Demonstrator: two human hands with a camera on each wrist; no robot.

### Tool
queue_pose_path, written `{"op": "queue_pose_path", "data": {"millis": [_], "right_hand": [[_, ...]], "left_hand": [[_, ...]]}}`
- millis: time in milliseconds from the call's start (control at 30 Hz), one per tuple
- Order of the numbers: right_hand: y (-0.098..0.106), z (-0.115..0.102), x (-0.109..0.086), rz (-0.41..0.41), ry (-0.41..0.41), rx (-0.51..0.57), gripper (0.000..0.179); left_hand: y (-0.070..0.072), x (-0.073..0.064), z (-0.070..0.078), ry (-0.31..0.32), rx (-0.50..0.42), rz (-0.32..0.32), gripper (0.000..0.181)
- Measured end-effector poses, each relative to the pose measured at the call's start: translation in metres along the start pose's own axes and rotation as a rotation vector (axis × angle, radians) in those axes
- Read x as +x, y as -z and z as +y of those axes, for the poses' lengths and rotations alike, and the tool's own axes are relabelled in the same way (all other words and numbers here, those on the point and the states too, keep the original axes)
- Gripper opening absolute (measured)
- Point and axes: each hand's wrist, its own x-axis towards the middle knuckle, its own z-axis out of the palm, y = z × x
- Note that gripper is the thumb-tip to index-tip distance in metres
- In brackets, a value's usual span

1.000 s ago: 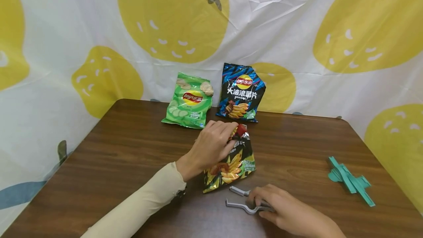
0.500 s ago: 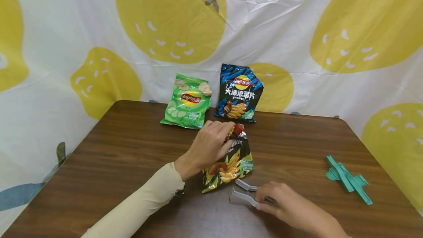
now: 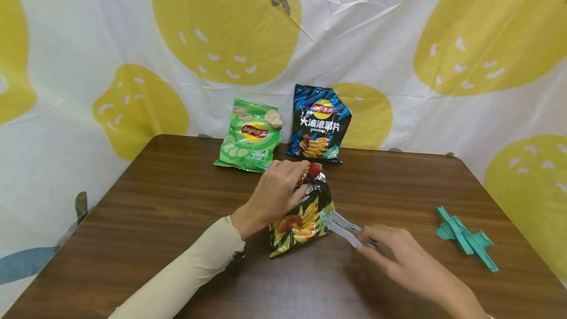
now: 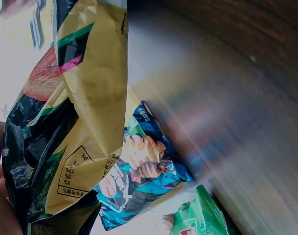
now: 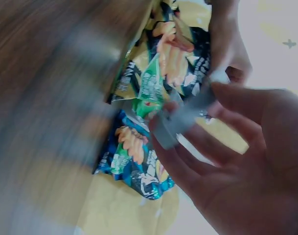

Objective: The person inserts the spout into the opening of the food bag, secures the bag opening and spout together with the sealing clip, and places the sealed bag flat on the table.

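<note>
My left hand point(image 3: 272, 193) grips the top of a black and gold potato chip bag point(image 3: 301, 225) standing on the table. The bag leans, and its upper edge is bunched under the fingers. In the left wrist view the bag's gold back point(image 4: 97, 98) fills the left side. My right hand point(image 3: 400, 252) pinches a grey bag clip point(image 3: 345, 233), its two long arms spread apart. In the head view the arm tips overlap the bag's lower right edge. Up close in the right wrist view, the clip point(image 5: 185, 117) is blurred between thumb and fingers.
Behind stand a green chip bag point(image 3: 250, 134) and a blue and black chip bag point(image 3: 319, 122), near the lemon-print cloth point(image 3: 221, 28). Teal bag clips point(image 3: 467, 238) lie crossed at the right of the brown table point(image 3: 146, 201).
My right hand has raised the grey clip away from the table's front and moved it up toward the bag's right side. The left hand keeps its grip, shifting only slightly.
</note>
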Motion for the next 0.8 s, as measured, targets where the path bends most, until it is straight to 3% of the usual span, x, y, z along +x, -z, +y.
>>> {"op": "queue_pose_path", "data": {"millis": [200,333,500,800], "right_hand": [[-0.003,0.002,0.008,0.163,-0.080,-0.106,0.015],[-0.010,0.003,0.019,0.224,-0.052,-0.105,0.016],[-0.014,0.001,0.038,0.262,0.002,-0.062,0.015],[-0.022,-0.004,0.066,0.301,0.006,-0.035,0.006]], "left_hand": [[0.002,0.001,0.002,-0.014,0.003,0.008,0.041],[0.002,0.002,0.004,-0.023,0.001,0.003,0.041],[0.004,0.003,0.006,-0.023,-0.010,-0.002,0.041],[0.006,0.003,0.015,-0.059,-0.031,-0.008,0.038]]}}
